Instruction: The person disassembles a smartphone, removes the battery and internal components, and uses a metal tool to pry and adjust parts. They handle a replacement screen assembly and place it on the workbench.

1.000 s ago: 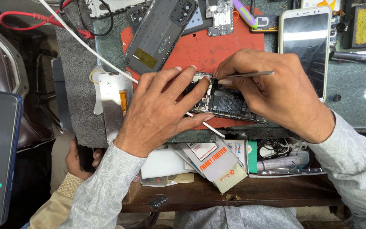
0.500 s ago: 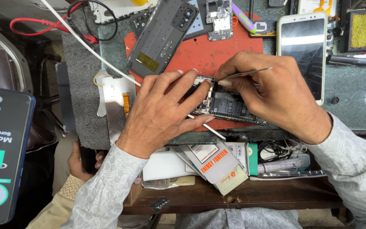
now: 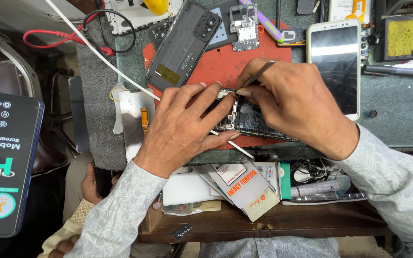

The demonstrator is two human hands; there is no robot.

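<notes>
Across the middle of the frame, a grey worktop (image 3: 397,119) with a red mat (image 3: 225,62) on it, crowded with phone parts. At centre, left hand (image 3: 180,129) spread flat, fingers (image 3: 201,98) apart and pressing down on an opened phone (image 3: 252,122) lying on the mat's lower edge. Just to the right, right hand (image 3: 295,102) bent over the same phone, thumb and forefinger pinched together on metal tweezers (image 3: 259,74), the tips down at the phone's upper end beside the left fingertips. Upper centre, a dark back cover (image 3: 182,45) lying tilted on the mat; upper right, a white phone (image 3: 335,67) face up. Far left, a large dark box (image 3: 3,162) with green print. Below the worktop edge, a wooden shelf (image 3: 283,222) holding small packets (image 3: 242,184). Upper left, a red wire (image 3: 58,43) and a white cable (image 3: 96,52).
</notes>
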